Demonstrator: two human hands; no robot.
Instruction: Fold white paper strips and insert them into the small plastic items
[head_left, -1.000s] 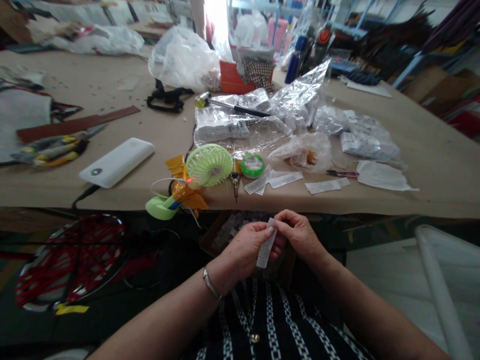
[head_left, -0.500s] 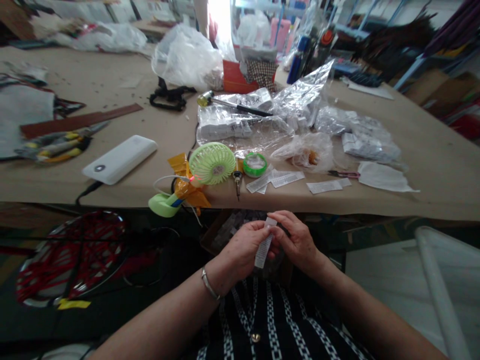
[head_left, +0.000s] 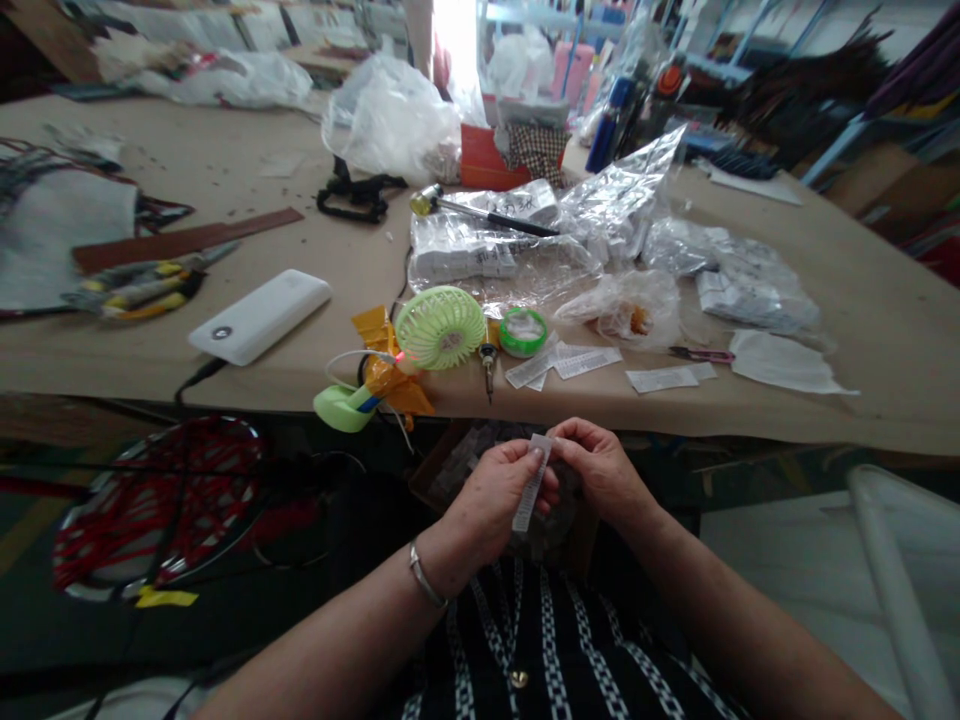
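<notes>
Between the thumb and fingers of my left hand (head_left: 491,497) is a narrow white printed strip (head_left: 531,488), hanging down over the fingers. My right hand (head_left: 598,468) is at the strip's upper end, its thumb and forefinger pressed together; whether they grip the strip's edge is too small to tell. Several similar paper strips (head_left: 589,361) lie near the table's front edge, beside a green round container (head_left: 523,332). Below my hands, an open box (head_left: 435,475) holds many small pale pieces, partly hidden by the hands.
A green fan (head_left: 440,328) with orange tape stands at the table (head_left: 262,395) edge, left of a small pointed tool. A white power bank (head_left: 260,316) lies further left. Behind are plastic-wrapped bundles (head_left: 465,258), a hammer and pliers. A white chair-like frame is at right.
The view has shifted slightly, so the table's things appear further right. My right thumb and fingers have moved a little away from the strip's face, towards its upper right edge.
</notes>
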